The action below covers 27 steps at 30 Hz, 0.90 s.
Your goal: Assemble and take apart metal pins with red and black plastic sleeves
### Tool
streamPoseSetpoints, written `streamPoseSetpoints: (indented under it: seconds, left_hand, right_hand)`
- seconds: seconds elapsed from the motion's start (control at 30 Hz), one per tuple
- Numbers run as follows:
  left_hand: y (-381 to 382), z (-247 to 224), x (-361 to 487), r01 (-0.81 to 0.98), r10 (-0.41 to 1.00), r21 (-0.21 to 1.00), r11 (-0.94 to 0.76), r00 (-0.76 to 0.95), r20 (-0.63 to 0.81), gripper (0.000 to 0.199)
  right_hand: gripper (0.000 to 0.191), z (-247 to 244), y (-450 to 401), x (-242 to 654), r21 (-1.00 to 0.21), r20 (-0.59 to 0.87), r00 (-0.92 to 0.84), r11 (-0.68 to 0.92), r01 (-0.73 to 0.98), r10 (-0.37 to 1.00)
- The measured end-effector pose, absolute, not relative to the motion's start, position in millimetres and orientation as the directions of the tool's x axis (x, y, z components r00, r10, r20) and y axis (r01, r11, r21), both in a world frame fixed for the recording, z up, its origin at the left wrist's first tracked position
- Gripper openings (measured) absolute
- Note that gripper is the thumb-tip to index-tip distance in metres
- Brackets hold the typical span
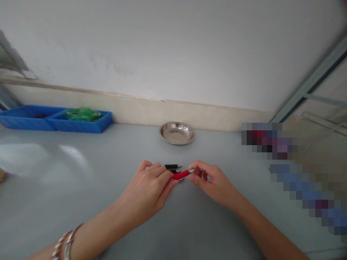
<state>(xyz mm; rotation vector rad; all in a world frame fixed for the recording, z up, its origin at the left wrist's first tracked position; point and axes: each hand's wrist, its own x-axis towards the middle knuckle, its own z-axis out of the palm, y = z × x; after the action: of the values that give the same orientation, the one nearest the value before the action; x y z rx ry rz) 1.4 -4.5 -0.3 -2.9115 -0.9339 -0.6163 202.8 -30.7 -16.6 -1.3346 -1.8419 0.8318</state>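
A red pen [181, 175] with a silver tip points right, its rear end between the thumb and fingers of my left hand [153, 184]. The thumb and fingertips of my right hand [210, 177] are curled close together around the pen's silver tip. Black pens [172, 167] with silver tips lie on the grey table beneath and behind the red pen, their rear ends partly covered by my left hand. Another silver tip shows just below the red pen.
A round metal dish [177, 133] sits near the wall. At the back left, a blue divided tray [78, 126] holds green material in its right compartment. Pixelated areas cover things along the table's right side.
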Motion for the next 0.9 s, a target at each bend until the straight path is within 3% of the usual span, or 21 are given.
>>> streamPoseSetpoints:
  seconds: [0.2,0.6,0.9]
  left_hand:
    - [-5.7,0.5,1.8,0.554,0.555,0.119,-0.824,0.747,0.365,0.025]
    - [-5.1,1.3,2.5,0.556,0.552,0.111,-0.824,0.741,0.383,0.027]
    - [-5.0,0.0,1.4,0.546,0.559,0.141,-0.826,0.758,0.335,0.024]
  right_hand:
    - [0.039,-16.7,-29.7,203.9,-0.792,0.185,-0.231,0.284,0.540,0.955]
    - [0.021,-15.8,-30.5,204.2,-0.815,0.178,-0.244,0.281,0.506,0.953]
    - [0.040,-15.8,-29.7,203.1,-0.814,0.156,-0.226,0.255,0.522,0.962]
